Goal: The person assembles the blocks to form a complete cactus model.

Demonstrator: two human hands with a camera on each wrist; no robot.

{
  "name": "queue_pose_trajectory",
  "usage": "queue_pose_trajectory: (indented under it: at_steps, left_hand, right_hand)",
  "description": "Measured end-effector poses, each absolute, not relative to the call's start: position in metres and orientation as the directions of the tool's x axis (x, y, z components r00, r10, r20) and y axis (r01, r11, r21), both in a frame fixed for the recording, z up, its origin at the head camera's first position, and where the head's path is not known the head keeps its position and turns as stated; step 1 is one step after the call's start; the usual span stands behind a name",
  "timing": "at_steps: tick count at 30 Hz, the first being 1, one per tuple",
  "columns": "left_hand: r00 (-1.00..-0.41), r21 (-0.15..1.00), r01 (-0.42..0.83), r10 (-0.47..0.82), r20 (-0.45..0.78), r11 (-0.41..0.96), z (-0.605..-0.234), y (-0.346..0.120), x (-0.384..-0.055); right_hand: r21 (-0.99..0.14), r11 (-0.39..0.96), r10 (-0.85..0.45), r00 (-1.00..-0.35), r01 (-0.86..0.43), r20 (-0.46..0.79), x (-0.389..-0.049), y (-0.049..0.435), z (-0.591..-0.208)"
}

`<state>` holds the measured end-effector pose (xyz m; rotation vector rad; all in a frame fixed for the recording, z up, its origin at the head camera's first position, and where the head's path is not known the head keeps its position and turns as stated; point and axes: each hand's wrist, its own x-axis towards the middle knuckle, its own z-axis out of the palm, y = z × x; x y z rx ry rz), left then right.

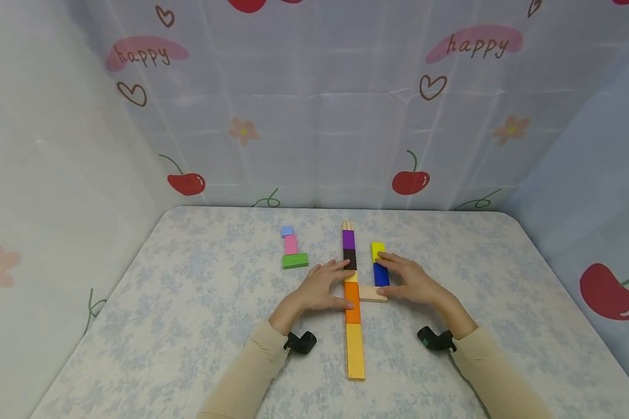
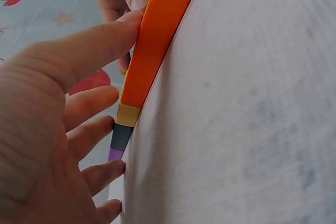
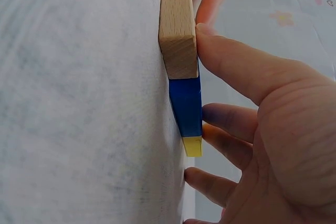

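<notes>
A long column of flat blocks lies on the table. From the far end it shows light wooden sticks [image 1: 348, 226], a purple block [image 1: 348, 240], a black block [image 1: 349, 256], a small yellow block [image 1: 351, 277], an orange block [image 1: 352, 314] and a long yellow block [image 1: 354, 352]. My left hand [image 1: 320, 289] rests on its middle, fingers spread, thumb on the orange block. A plain wooden block [image 1: 372, 294] juts right from the column, with a blue block [image 1: 381, 276] and a yellow block [image 1: 377, 248] beyond it. My right hand [image 1: 411, 280] touches these three with spread fingertips.
Left of the column lie a light blue block [image 1: 287, 231], a pink block [image 1: 290, 244] and a green block [image 1: 295, 261], touching in a line. The table [image 1: 188, 326] has a pale patterned cover. A printed curtain [image 1: 335, 145] hangs behind it and at both sides.
</notes>
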<state>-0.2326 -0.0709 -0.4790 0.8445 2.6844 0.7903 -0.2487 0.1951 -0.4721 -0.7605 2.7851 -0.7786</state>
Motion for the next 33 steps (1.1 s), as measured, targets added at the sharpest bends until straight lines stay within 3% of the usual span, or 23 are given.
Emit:
queue_pose_trajectory:
  at_steps: [6,13,21,26,33]
  left_hand:
    - [-0.809,0.556,0.476,0.587,-0.027,0.682,-0.475,-0.071,-0.232]
    - [-0.825,0.587,0.499,0.558,0.094,0.638,-0.466,-0.079,-0.234]
    - [-0.938,0.748,0.318,0.308,0.159,0.583,-0.444,-0.121,-0.243]
    - [-0.960,0.791,0.272,0.213,0.182,0.548,-0.445,-0.155,-0.249]
    - [-0.979,0.853,0.187,0.167,0.119,0.488,-0.458,-0.180,-0.252]
  right_hand:
    - [-0.524,0.729,-0.519,-0.855,-0.440,-0.005,-0.249,0.196,-0.471]
    - [-0.519,0.736,-0.514,-0.858,-0.435,-0.010,-0.250,0.194,-0.470]
    - [-0.521,0.733,-0.516,-0.857,-0.438,-0.006,-0.249,0.194,-0.471]
    - [-0.520,0.733,-0.515,-0.857,-0.438,-0.005,-0.249,0.194,-0.472]
    - [-0.521,0.732,-0.518,-0.855,-0.439,-0.007,-0.248,0.196,-0.471]
